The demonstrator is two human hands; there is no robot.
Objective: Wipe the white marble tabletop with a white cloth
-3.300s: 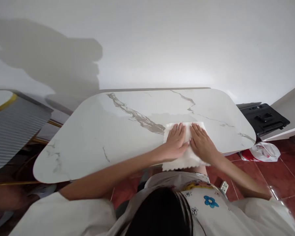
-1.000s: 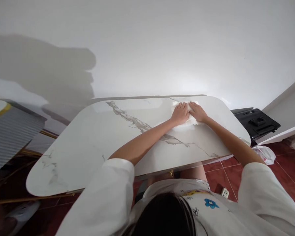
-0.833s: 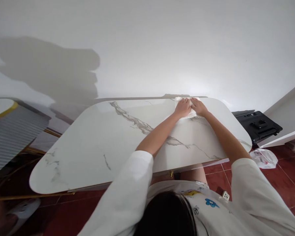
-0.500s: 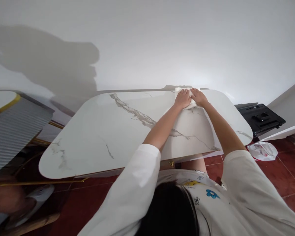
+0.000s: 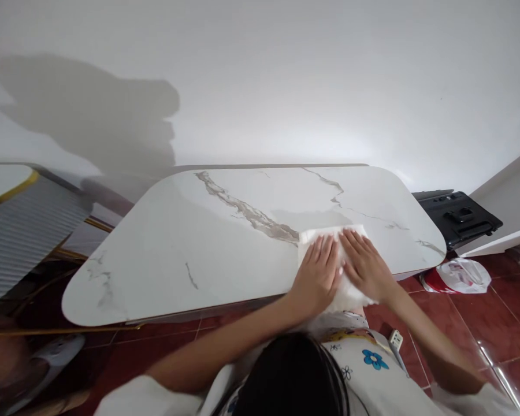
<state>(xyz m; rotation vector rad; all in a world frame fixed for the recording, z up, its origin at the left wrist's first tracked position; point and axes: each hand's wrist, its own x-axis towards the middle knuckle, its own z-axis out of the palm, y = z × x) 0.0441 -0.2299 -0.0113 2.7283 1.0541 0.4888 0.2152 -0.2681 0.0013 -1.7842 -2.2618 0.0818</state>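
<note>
My left hand [image 5: 318, 274] lies flat on a white cloth [image 5: 350, 296], its fingers stretched out and pointing away from me. Beside it, my right hand [image 5: 366, 267] presses on the same cloth, also with straight fingers. The thumbs nearly meet. The cloth, perhaps a paper towel, is spread over the near edge of a white marble-patterned tabletop [image 5: 156, 248], and its near part hangs over that edge. Both hands hide much of the cloth.
A white wall [image 5: 286, 86] rises behind the tabletop. To the right are a black case [image 5: 463, 216] and a white plastic bag [image 5: 465, 275] on the red tiled floor [image 5: 463, 315]. A ribbed grey cabinet [image 5: 26, 225] stands left, near a person's foot in a pale shoe [image 5: 60, 352].
Both hands have slid the cloth from the tabletop's far edge, by the wall, back to the near edge. My elbows are now bent.
</note>
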